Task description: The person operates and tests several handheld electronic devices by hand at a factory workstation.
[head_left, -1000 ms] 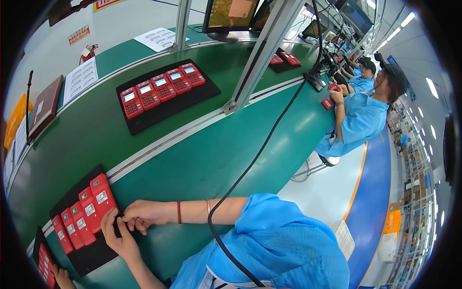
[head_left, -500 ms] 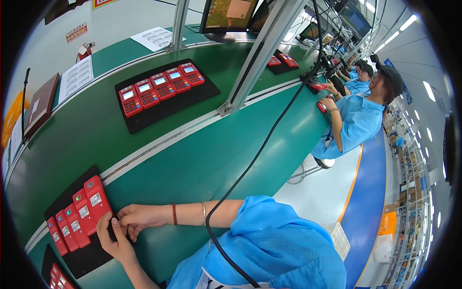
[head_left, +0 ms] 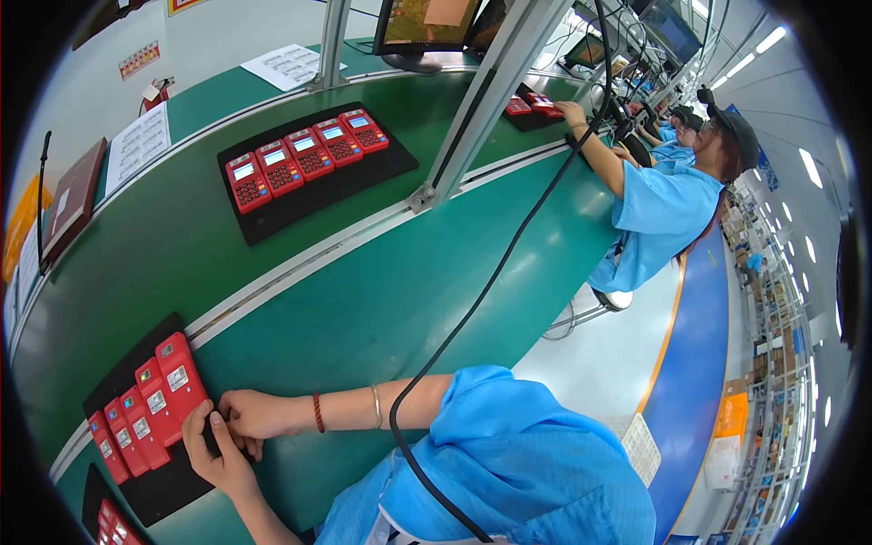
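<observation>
My left hand (head_left: 216, 452) is at the lower left, its thumb and fingers bent toward each other beside a red card payment terminal (head_left: 186, 380). My right hand (head_left: 249, 420) meets it at the fingertips, its fingers curled inward. Something small and dark shows between the fingertips, too hidden to name. The terminal lies back side up, with a white label, at the end of a row of several red terminals (head_left: 154, 404). That row rests on a black mat (head_left: 168, 490) on the green bench.
Across a metal rail (head_left: 300, 272), several red terminals (head_left: 309, 154) lie face up on another black mat (head_left: 263, 229). A black cable (head_left: 495, 295) hangs across the view. A metal post (head_left: 481, 109) rises from the rail. A co-worker in blue (head_left: 668, 209) sits at the right.
My hands stay almost in place. The co-worker, who was holding red terminals, now has an arm stretched across the rail to terminals on a far mat.
</observation>
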The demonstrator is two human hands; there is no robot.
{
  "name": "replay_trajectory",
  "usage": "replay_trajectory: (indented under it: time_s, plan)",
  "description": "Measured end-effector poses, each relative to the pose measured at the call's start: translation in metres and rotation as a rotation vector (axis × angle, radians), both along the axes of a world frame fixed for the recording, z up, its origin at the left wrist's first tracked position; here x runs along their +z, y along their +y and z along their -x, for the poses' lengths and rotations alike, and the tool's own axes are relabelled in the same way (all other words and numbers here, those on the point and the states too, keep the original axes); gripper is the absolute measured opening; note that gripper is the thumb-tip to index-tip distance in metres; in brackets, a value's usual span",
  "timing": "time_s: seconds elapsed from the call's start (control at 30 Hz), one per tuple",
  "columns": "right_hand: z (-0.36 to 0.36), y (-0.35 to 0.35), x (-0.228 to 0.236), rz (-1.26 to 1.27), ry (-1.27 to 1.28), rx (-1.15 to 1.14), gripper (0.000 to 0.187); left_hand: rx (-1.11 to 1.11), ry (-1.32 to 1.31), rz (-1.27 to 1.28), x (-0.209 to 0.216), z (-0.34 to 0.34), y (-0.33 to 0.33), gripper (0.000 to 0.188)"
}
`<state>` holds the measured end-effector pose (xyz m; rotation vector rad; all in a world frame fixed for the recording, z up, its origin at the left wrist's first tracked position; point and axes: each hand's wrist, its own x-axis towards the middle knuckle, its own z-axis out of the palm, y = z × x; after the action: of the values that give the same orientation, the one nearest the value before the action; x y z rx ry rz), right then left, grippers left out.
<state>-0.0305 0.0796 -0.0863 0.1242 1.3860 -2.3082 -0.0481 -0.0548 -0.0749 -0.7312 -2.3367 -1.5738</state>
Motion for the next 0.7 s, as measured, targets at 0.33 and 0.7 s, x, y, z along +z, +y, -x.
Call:
replay_trajectory:
  time_s: [0.33,0.7]
  plan:
    - [-0.003,-0.007,0.005,-0.181,0.083,-0.105,0.011,0.013,-0.034,-0.006,-0.005,0.003,0.004,0.015]
    - [0.002,-0.012,-0.001,-0.25,0.109,-0.054,0.028,0.019,-0.052,0.023,-0.014,0.009,-0.001,0.014]
